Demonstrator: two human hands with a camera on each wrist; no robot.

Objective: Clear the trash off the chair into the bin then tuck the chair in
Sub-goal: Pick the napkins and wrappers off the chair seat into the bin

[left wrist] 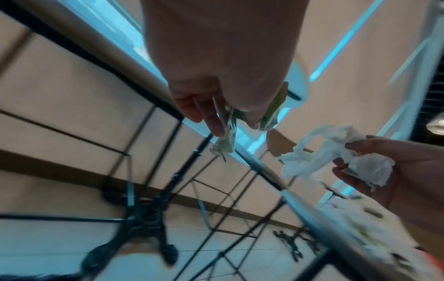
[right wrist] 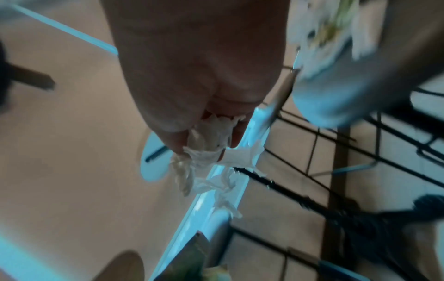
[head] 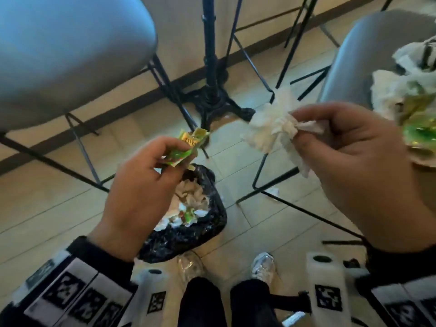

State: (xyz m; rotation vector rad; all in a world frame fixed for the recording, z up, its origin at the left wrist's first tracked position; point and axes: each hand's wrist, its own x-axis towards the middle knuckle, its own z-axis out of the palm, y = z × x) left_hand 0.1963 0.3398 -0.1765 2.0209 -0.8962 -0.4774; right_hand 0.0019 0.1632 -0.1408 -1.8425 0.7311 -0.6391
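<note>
Mid-clear: bin (head: 200, 234) below our hands already holds scraps, our left hand (head: 141, 185) has a pinching grip on a green wrapper (head: 186, 147), right hand (head: 368, 166) pinches a crumpled napkin (head: 271, 128); more trash (head: 401, 95) remains on the chair (head: 354, 67) right of the bin, tuck-in pending.

Head view looks steeply down from above onto both hands, floor tiles (head: 278, 223) and table base (head: 212, 100). Each wrist view sits close behind its palm, facing outward along the fingers. All three share the table base (left wrist: 146, 214) (right wrist: 346, 214), blurred.
</note>
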